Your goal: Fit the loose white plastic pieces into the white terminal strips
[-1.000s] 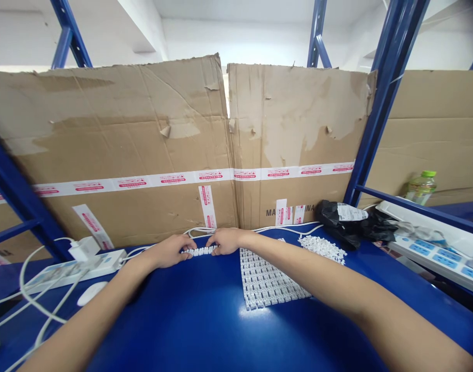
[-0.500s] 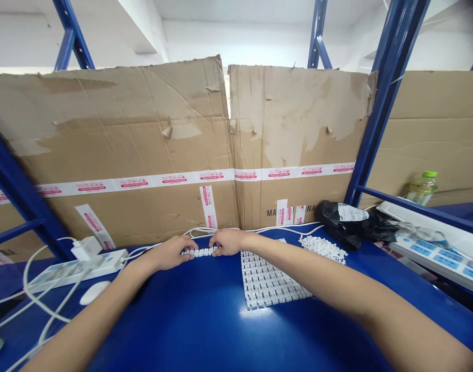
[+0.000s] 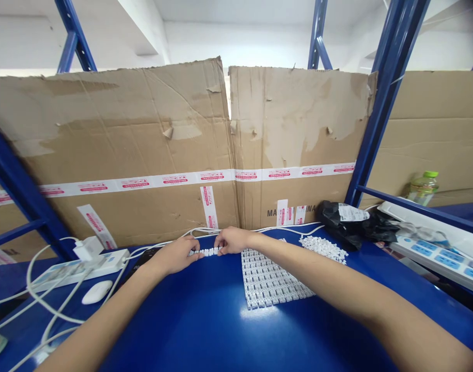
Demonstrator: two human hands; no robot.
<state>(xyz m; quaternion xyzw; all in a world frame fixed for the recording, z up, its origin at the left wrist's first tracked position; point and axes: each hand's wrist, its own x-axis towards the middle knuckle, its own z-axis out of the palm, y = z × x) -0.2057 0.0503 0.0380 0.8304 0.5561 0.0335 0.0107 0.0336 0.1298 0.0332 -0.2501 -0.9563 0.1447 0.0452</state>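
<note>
White, small and knobbly, a short strip (image 3: 210, 252) spans the gap between the two hands, just above or on the far part of the blue desk (image 3: 182, 320) — I cannot tell whether it touches the surface. Its visible stretch is a single row of little blocks set side by side, with notches between them that give it a toothed edge; it runs roughly level from side to side. Fingers cover both ends, so its full length is hidden, and finer detail is too small to make out. The left hand (image 3: 180, 253) pinches the left end, the right hand (image 3: 233, 241) the right end.

Beside the right hand, partly under the forearm, lies a flat panel (image 3: 273, 281) of pale rows broken by dark slots — glossy along its near edge. Beyond it sits a loose heap of tiny white pieces (image 3: 325, 249), near a crumpled black bag (image 3: 341, 227).
</note>
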